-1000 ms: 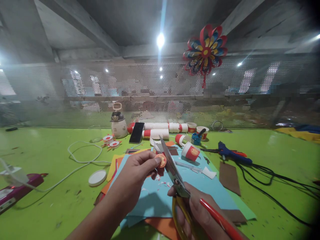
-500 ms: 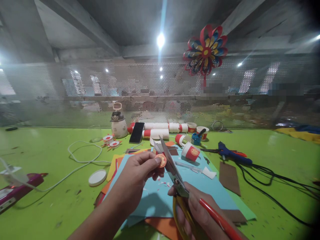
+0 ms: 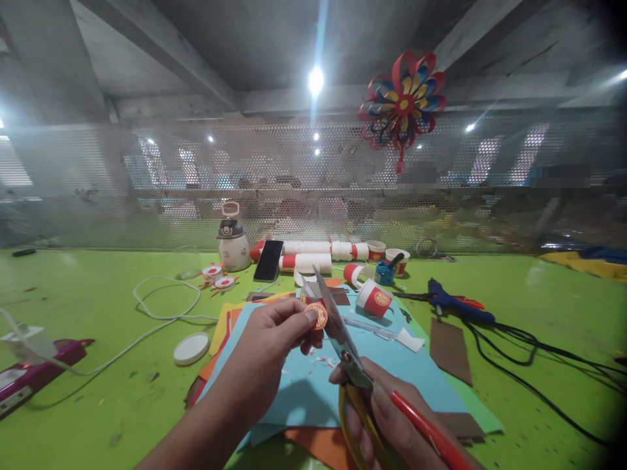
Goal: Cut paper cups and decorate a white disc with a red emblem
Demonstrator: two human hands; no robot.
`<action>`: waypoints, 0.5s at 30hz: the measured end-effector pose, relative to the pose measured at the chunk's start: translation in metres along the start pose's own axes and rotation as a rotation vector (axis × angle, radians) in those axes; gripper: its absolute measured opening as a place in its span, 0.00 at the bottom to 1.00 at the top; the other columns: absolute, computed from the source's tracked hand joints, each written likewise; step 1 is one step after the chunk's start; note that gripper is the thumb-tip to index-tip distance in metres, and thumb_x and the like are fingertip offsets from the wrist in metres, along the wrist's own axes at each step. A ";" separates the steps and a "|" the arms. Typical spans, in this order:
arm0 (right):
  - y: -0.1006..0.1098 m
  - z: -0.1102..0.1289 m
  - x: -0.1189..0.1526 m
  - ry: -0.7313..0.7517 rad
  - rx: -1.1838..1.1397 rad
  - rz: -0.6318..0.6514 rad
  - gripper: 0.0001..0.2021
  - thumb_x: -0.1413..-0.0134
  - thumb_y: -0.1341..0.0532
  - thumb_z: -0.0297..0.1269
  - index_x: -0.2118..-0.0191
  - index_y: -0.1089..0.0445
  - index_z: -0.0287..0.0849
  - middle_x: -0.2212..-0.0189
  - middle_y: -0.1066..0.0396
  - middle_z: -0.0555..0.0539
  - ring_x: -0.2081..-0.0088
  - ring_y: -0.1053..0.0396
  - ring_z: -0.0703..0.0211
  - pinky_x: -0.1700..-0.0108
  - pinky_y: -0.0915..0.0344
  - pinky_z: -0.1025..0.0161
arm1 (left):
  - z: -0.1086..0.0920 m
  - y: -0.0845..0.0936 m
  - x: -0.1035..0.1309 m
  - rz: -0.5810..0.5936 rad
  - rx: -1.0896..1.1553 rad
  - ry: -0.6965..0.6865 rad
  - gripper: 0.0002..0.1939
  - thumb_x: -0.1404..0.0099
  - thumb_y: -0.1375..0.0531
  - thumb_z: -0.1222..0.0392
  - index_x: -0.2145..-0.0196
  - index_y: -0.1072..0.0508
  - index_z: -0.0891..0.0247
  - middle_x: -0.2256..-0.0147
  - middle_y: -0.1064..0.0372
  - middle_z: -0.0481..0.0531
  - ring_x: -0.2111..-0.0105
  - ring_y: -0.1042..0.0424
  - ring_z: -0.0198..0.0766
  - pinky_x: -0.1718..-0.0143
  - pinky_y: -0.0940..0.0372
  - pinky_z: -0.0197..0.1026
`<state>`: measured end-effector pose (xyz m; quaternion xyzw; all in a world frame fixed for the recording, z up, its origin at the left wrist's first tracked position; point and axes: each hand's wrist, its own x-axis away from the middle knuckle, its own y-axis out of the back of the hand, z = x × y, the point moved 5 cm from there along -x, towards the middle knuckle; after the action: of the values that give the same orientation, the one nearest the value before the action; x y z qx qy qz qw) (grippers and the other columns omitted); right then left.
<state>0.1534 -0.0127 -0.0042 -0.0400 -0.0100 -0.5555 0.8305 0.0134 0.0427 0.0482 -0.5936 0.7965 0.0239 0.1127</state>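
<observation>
Between thumb and fingers, my left hand [image 3: 274, 336] pinches a small round paper cutout [image 3: 318, 316], red-orange with a pale pattern. My right hand [image 3: 392, 408] grips scissors [image 3: 347, 359] with yellow handles, their blades parted and pointing up and away, close to the cutout's right edge. A red pen-like stick [image 3: 426, 427] is also tucked in my right hand; its far end is out of view. Beneath both hands lie light blue paper sheets [image 3: 298, 405] with small red and white scraps on them. A red and white paper cup [image 3: 375, 299] lies tilted just beyond the scissors.
Behind the paper are a phone [image 3: 268, 261], stacked paper cups [image 3: 313, 248], a bottle [image 3: 234, 245] and a blue paint jar [image 3: 385, 274]. A blue glue gun [image 3: 458, 305] with black cable lies right. At left are a white lid [image 3: 191, 348], a white cable [image 3: 147, 339] and a purple power strip [image 3: 44, 372].
The round cutout has shifted very slightly to the right and down in my left hand. Otherwise both hands and the scissors look almost the same.
</observation>
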 end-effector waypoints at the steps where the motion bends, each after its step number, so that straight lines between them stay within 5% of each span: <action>1: 0.000 0.000 0.001 0.003 -0.013 -0.005 0.37 0.58 0.45 0.74 0.56 0.38 0.43 0.76 0.40 0.53 0.78 0.45 0.69 0.75 0.47 0.68 | 0.000 0.000 0.000 -0.004 -0.001 0.002 0.12 0.39 0.39 0.57 0.78 0.31 0.65 0.78 0.35 0.47 0.76 0.40 0.32 0.72 0.46 0.38; 15: -0.002 -0.002 0.001 0.048 -0.007 -0.010 0.37 0.56 0.47 0.74 0.56 0.38 0.42 0.77 0.41 0.53 0.79 0.47 0.69 0.78 0.50 0.69 | -0.002 -0.001 -0.001 -0.016 0.000 0.007 0.12 0.40 0.39 0.57 0.78 0.30 0.66 0.78 0.35 0.48 0.76 0.40 0.32 0.72 0.46 0.38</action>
<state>0.1516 -0.0145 -0.0059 -0.0294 0.0119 -0.5603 0.8277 0.0146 0.0429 0.0508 -0.5998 0.7922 0.0208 0.1101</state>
